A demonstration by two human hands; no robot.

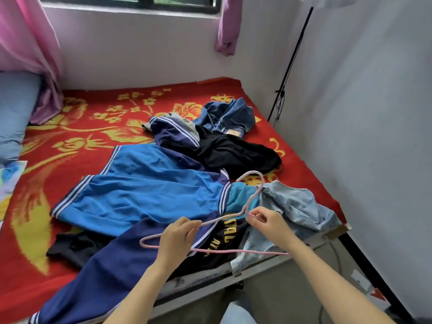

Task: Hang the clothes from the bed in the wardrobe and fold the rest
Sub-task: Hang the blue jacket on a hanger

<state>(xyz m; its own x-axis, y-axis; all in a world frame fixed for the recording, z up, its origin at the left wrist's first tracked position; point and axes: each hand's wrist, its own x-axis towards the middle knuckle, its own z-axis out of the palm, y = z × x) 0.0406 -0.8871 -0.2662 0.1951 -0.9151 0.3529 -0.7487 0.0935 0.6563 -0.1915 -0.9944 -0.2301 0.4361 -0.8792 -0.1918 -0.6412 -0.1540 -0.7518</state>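
Pink hanger (pixel 219 219), above the clothes (pixel 145 192), is pinched by fingers (pixel 190 224) of left hand (pixel 174 239) and right hand (pixel 268 224).

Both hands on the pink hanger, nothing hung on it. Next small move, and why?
Probably release the right hand and lift the blue jacket with it. The left hand grips one shoulder of the pink hanger, so it can likely carry it alone; the hanger is bare and every garment lies on the bed.

I see a pink hanger (pixel 233 251) above the unfolded blue, black and denim clothes (pixel 149 195) heaped on the red bed (pixel 70 136).
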